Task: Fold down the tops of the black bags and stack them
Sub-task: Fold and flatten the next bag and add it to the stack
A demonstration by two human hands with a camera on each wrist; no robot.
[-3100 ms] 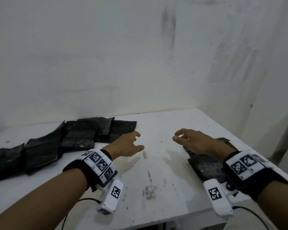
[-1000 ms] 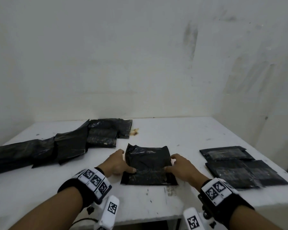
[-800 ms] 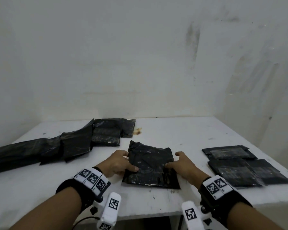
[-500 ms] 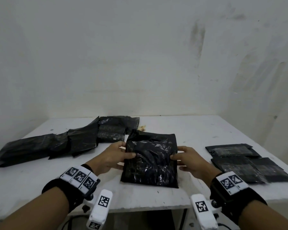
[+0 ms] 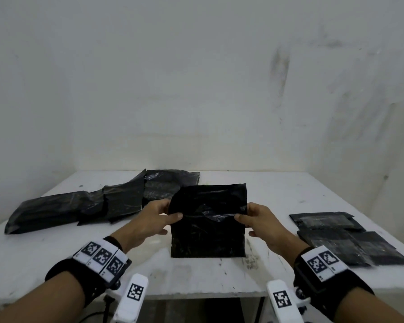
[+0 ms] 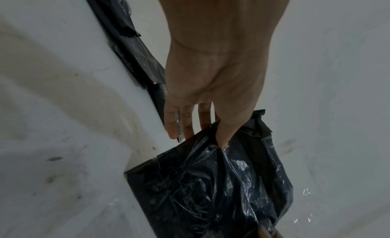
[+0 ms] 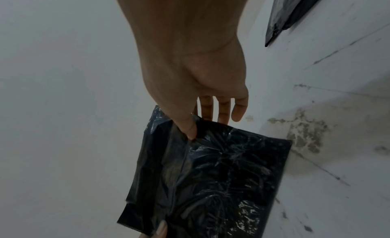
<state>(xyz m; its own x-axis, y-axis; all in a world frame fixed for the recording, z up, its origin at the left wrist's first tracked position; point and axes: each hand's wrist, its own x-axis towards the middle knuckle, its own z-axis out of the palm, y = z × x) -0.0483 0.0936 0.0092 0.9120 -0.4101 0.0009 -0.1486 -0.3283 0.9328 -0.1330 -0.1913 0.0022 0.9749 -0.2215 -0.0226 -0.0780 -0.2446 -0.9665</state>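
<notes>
A black bag (image 5: 208, 220) stands upright near the middle of the front edge of the white table (image 5: 278, 190), its bottom edge resting on the tabletop and its top raised toward the back wall. The left hand (image 5: 153, 220) pinches the bag's left side partway up, thumb on the near face and fingers behind it; the right hand (image 5: 258, 221) pinches the right side at the same height in the same way, so the film is drawn taut between the two thumbs. In the left wrist view the thumb (image 6: 223, 133) presses into the crinkled plastic while the other fingers (image 6: 185, 123) pass behind the bag's edge. The right wrist view shows the mirror of this, the thumb (image 7: 188, 126) on the glossy front and the fingers (image 7: 223, 111) slipping behind. Toward the table's back left corner and along its left side lies a row of unfolded black bags (image 5: 98, 203), overlapping one another in a loose line. Near the right edge sits a pile of flattened black bags (image 5: 345, 238), the pieces overlapping and slightly askew. Both wrists wear black bands (image 5: 322, 273) carrying white coded tags.
</notes>
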